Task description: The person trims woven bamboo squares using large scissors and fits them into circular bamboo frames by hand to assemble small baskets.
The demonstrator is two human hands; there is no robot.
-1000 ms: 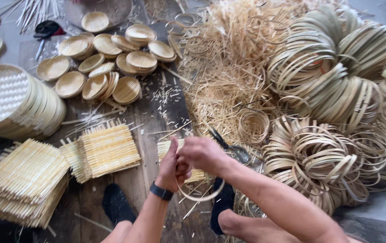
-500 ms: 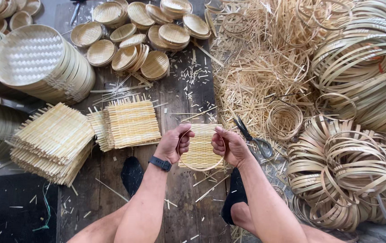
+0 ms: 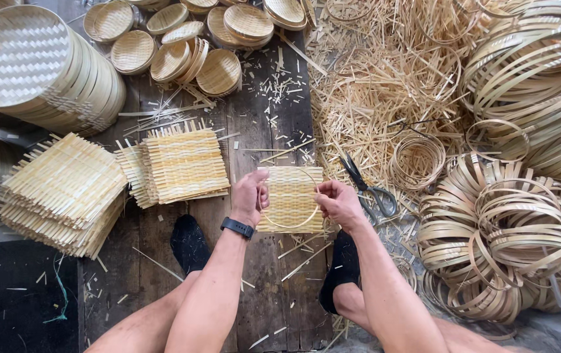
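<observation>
Woven bamboo mat (image 3: 291, 196), grasped by left hand (image 3: 250, 196) and right hand (image 3: 338, 201) fingers, wants its thin hoop (image 3: 291, 227) kept centred, pressed evenly

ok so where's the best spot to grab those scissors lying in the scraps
Take the scissors by the grey loop handles, the end nearest the right hand, coming from above. They lie flat with the dark blades pointing up and away into the bamboo scraps, so the handles are the safe end.
</observation>
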